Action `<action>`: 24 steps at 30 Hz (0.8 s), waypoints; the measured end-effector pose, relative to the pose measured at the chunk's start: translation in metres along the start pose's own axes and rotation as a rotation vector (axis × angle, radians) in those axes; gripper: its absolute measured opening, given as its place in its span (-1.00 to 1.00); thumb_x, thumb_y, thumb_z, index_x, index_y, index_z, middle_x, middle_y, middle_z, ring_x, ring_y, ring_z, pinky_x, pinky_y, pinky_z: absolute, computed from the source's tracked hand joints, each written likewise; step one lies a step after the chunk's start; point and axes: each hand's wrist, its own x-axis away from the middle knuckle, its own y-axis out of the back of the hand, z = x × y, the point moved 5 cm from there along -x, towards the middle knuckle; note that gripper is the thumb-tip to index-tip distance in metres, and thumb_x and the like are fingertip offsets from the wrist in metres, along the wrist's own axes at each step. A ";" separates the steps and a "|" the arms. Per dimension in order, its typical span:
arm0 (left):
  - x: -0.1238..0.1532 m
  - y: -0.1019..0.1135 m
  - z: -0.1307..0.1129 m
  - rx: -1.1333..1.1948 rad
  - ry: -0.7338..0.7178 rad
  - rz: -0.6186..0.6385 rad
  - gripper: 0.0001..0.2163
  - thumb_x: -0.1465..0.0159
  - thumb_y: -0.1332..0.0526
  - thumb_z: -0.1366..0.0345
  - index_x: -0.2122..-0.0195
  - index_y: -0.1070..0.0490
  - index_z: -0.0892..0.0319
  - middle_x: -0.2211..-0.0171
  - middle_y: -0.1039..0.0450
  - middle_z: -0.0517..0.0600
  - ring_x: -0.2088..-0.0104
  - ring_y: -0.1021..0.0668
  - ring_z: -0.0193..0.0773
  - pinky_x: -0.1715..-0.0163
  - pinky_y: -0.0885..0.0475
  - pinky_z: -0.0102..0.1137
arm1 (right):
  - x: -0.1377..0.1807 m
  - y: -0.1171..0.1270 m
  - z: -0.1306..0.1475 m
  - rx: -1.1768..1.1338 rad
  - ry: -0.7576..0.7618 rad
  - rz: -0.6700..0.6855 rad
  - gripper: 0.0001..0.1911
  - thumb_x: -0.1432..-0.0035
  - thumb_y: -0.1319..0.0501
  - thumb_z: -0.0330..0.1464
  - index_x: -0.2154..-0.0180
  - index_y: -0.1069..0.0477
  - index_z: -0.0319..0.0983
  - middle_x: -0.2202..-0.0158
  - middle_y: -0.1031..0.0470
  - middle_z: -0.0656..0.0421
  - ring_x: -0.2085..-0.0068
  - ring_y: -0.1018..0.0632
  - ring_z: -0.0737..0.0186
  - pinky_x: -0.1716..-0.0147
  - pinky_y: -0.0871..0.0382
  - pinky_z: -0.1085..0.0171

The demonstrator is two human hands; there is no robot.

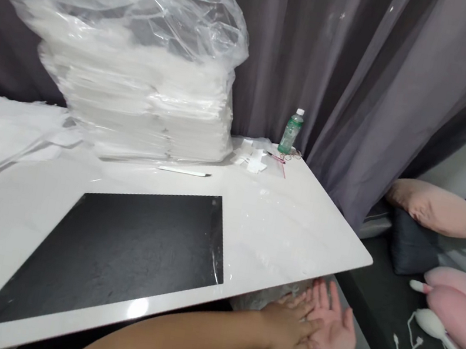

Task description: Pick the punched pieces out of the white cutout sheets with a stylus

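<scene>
At five o'clock in view, you are resting your left hand [290,332], fingers extended, across your right hand [334,333], which is facing palm up and spreading wide. The black rectangular mat [125,258] is lying at nine o'clock from them on the white table [296,224].

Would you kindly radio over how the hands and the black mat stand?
Left hand touching upturned right hand, no object visible in either. Black mat flat on table. Bagged white stack beyond, off the mat.

Head camera looks down across the table [296,227].
</scene>
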 end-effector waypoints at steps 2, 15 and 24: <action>0.011 0.018 -0.021 -0.053 -0.083 -0.020 -0.45 -0.37 0.10 0.00 -0.33 0.01 0.11 -0.37 0.28 0.11 -0.33 0.16 0.12 -0.24 0.10 0.05 | -0.006 0.022 -0.011 -0.062 -0.126 -0.233 -0.58 -0.38 0.16 -0.28 -0.15 -0.25 -0.17 0.02 -0.47 -0.04 0.09 -0.56 0.10 0.18 -0.50 0.09; 0.075 0.160 0.068 -0.618 0.636 -0.425 -0.26 -0.34 0.09 -0.07 -0.29 0.06 0.54 -0.30 0.16 0.47 -0.32 0.08 0.23 -0.22 0.12 0.07 | -0.101 -0.038 0.024 0.494 0.331 0.601 -0.39 -0.29 -0.01 -0.13 -0.28 -0.09 -0.27 -0.27 -0.13 -0.14 -0.26 -0.21 -0.18 -0.11 -0.24 -0.19; 0.048 0.117 0.038 -0.610 0.315 -0.279 -0.25 -0.31 0.15 -0.14 -0.32 0.07 0.41 -0.34 0.16 0.24 -0.34 0.07 0.02 -0.28 0.14 -0.18 | -0.081 -0.029 0.041 0.523 0.439 0.671 -0.47 -0.34 0.08 -0.31 -0.27 -0.07 -0.39 -0.28 -0.15 -0.07 -0.28 -0.21 0.07 -0.20 -0.22 0.01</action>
